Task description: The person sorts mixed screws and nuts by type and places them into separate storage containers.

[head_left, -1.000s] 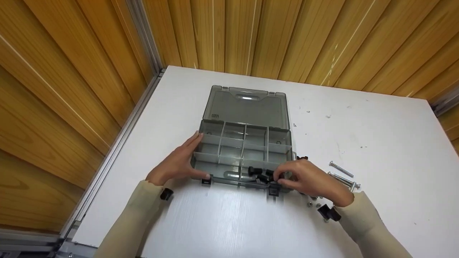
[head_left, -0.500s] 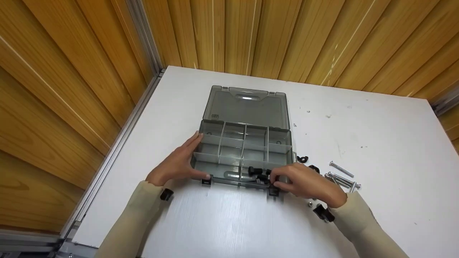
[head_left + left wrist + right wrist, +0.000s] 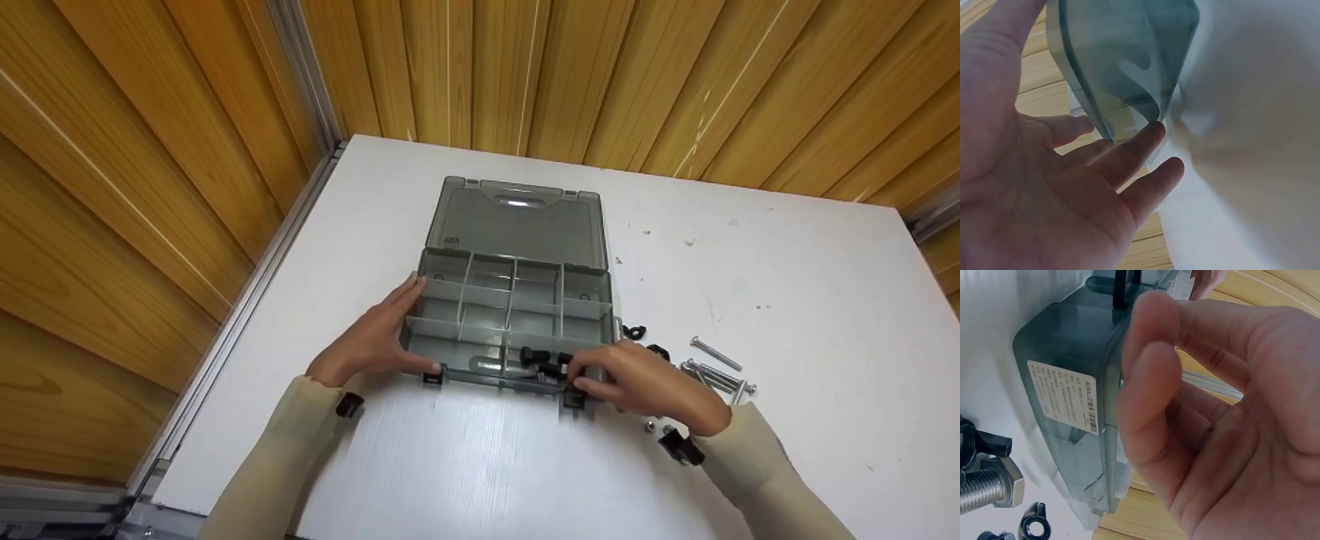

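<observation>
A smoky grey plastic compartment box [image 3: 484, 330] lies on the white table, its lid [image 3: 525, 225] folded back. My left hand [image 3: 367, 341] spans its left front corner, long fingers along the side and thumb at the front latch. In the left wrist view these fingers [image 3: 1134, 154] touch the box wall. Several black bolts [image 3: 535, 355] lie in the front right compartment. My right hand [image 3: 637, 379] reaches over that corner with curled fingers, thumb and fingertips close together among the bolts. I cannot tell whether a bolt is between them.
Silver screws [image 3: 716, 375] lie on the table [image 3: 465, 465] right of the box. Black wing nuts [image 3: 634, 332] and small silver nuts [image 3: 650, 426] lie nearer its right side. A large hex bolt [image 3: 994, 486] shows in the right wrist view. Wooden panels [image 3: 555, 75] stand behind.
Over the second my right hand has shifted slightly left and inward over the front right compartment, uncovering a black wing nut beside the box. My left hand stays in place.
</observation>
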`<state>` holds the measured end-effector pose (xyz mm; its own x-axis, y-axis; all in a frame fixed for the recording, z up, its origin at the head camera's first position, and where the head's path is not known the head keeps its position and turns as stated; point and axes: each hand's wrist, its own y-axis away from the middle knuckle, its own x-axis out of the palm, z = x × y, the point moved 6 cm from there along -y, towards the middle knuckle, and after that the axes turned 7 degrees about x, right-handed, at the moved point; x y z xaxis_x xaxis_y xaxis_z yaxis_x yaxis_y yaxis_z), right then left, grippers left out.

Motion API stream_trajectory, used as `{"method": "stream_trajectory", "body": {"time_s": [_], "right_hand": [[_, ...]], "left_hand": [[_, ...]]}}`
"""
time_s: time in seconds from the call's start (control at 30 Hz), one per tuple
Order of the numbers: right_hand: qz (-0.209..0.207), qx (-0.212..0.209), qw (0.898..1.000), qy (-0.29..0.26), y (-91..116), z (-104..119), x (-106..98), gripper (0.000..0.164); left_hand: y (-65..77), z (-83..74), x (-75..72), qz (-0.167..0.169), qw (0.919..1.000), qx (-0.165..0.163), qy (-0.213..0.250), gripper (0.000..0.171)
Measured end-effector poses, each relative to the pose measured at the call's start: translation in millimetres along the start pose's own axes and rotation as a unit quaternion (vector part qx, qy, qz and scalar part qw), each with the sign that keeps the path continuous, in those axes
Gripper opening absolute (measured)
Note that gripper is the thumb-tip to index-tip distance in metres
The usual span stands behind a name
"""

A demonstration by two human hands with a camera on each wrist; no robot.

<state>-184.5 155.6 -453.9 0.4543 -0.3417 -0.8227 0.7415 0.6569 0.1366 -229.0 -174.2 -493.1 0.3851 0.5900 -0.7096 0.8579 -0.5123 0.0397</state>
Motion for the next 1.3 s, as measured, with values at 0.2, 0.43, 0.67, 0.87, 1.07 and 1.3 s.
{"method": "stream_trajectory", "body": {"time_s": [0.2, 0.43, 0.67, 0.87, 1.07, 1.3], "right_hand": [[-0.007, 0.001, 1.000, 0.003, 1, -1, 0, 0.015], [-0.020, -0.005, 1.000, 0.007, 2, -3, 1, 0.013], [-0.063, -0.018, 0.996, -0.066, 9, -12, -13, 0.014], [-0.184, -0.026, 0.981, -0.054, 26, -35, -45, 0.020], [-0.247, 0.031, 0.969, 0.002, 46, -70, -61, 0.023], [-0.238, 0.090, 0.967, 0.031, 69, -102, -54, 0.024]], "left_hand": [[-0.7, -0.2, -0.1, 0.000, 1.0000, 0.000, -0.005, 0.136], [-1.6, 0.4, 0.2, 0.001, 1.0000, 0.002, -0.009, 0.136], [-2.6, 0.8, 0.9, 0.000, 0.9999, 0.003, -0.013, 0.136], [-2.3, -1.2, 0.1, -0.003, 0.9999, 0.005, -0.012, 0.136], [-1.5, -2.0, 0.5, -0.001, 1.0000, 0.002, -0.009, 0.137], [-0.9, -1.6, 0.1, 0.001, 1.0000, -0.005, -0.008, 0.136]]}}
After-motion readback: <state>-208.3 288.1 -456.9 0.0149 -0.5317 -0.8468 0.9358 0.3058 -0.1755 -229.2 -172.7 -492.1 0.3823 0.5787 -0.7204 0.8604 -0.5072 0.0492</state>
